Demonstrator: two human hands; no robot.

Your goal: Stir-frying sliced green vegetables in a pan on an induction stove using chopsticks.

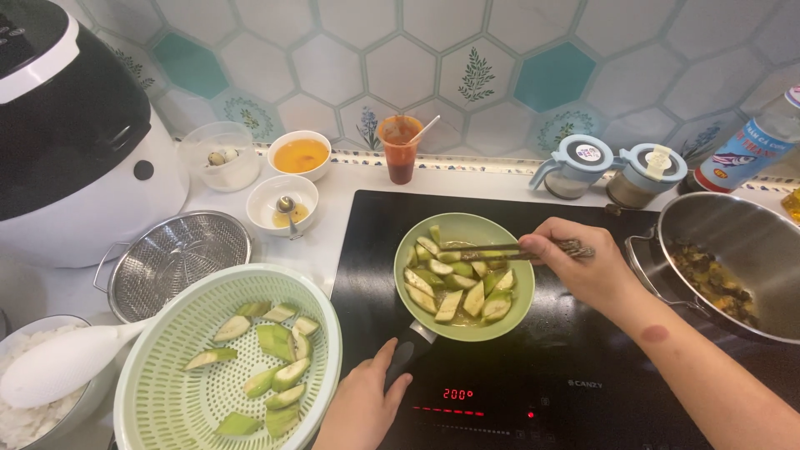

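Note:
A light green frying pan (pixel 417 237) sits on the black induction cooktop (pixel 575 367), filled with several pale green banana slices (pixel 457 287). My left hand (pixel 362 404) grips the pan's dark handle (pixel 406 354) at the front. My right hand (pixel 579 267) holds a pair of dark chopsticks (pixel 483 250) whose tips reach over the slices in the pan. To the left, a pale green plastic colander (pixel 167 392) holds several more raw slices (pixel 279 358).
A steel pot (pixel 750 242) with dark cooked food stands at the right. Behind are two lidded jars (pixel 583 162), a sauce bottle (pixel 750 142), a red sauce cup (pixel 400 146) and small bowls (pixel 300 154). A rice cooker (pixel 75 125), metal strainer (pixel 175 258) and rice bowl with paddle (pixel 42 375) stand left.

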